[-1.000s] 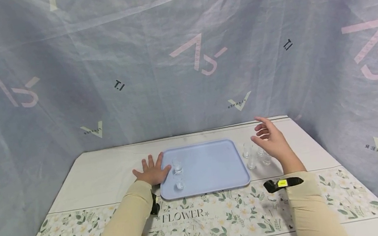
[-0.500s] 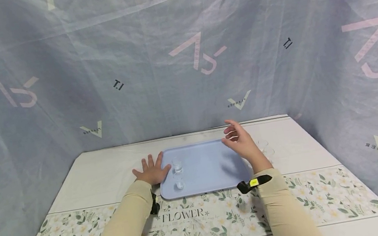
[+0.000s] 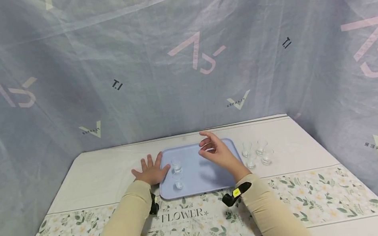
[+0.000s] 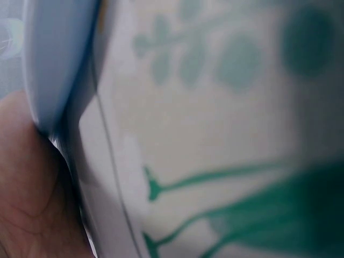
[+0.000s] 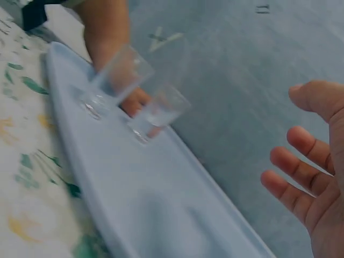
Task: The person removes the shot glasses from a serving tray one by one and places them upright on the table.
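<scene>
Tray (image 3: 198, 185): one, light blue, rectangular, rounded corners, raised rim; lies flat on the worktop (image 3: 108, 165).

Glasses on tray: two, small, clear, upright, near the left side; rear glass (image 3: 176, 165) and front glass (image 3: 178, 182), one behind the other.

Glasses beside tray: four, small, clear, standing in a loose cluster on the worktop just beyond the tray's right edge; back pair (image 3: 246, 150) (image 3: 261, 147), front pair (image 3: 251, 161) (image 3: 267, 157).

Left hand (image 3: 151, 173): palm down at the tray's left edge, fingers spread, thumb extended over the rim near the rear glass; grasping nothing.

Right hand (image 3: 215, 149): raised above the tray, thumb and index finger apart, other fingers loosely bent; released.

Sleeves (image 3: 118, 232): beige, both arms, a black device (image 3: 237, 194) at each wrist, the right one with a yellow label.

Cloth band (image 3: 295, 204): floral, lettered "FLOWER", across the worktop in front of the tray.

Backdrop (image 3: 151, 58): grey-blue fabric, printed with pink, pale green and black marks.
</scene>
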The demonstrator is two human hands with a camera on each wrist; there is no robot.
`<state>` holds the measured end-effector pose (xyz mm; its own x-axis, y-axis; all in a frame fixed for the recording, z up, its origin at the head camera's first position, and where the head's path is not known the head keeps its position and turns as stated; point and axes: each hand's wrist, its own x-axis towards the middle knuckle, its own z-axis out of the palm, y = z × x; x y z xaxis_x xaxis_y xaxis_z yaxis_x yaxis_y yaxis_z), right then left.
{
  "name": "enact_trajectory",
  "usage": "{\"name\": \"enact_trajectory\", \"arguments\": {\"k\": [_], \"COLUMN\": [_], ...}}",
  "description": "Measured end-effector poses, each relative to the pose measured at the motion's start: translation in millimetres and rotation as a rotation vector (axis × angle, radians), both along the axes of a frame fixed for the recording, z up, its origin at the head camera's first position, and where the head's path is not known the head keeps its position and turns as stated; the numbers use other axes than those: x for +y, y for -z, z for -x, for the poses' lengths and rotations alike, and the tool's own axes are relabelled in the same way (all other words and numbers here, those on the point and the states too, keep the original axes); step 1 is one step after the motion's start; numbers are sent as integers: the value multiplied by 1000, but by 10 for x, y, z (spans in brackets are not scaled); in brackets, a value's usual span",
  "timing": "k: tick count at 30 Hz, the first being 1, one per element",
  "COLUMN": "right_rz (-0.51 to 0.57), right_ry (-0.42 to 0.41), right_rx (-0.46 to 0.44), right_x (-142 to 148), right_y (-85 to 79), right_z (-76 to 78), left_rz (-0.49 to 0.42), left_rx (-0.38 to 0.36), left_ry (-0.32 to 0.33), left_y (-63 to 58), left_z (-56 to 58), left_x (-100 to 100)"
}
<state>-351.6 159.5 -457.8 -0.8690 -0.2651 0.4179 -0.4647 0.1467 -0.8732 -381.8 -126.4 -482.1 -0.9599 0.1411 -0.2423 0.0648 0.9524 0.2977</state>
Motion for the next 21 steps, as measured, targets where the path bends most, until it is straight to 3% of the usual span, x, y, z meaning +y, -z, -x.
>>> {"name": "enact_trajectory", "arguments": {"k": [7,11,16,21], "right_rz": [-40,-68,-125,-158], "right_ry": [-135,-197,-259,-278], "right_rx": [-12,7,4,-31], "right_x": [-229,-332,-443,-536], "right_y": [143,181,251,312], "right_z": [-54,-95,-140,-175], "left_rz": [-8,6,4,-12], "left_rx": [0,-29,-10,13], "left_ry": [-6,-13,-13,-7], "left_y": [209,181,39,61], "left_z": [122,135,50,36], "left_x": [-46,-32,-2,-18]}}
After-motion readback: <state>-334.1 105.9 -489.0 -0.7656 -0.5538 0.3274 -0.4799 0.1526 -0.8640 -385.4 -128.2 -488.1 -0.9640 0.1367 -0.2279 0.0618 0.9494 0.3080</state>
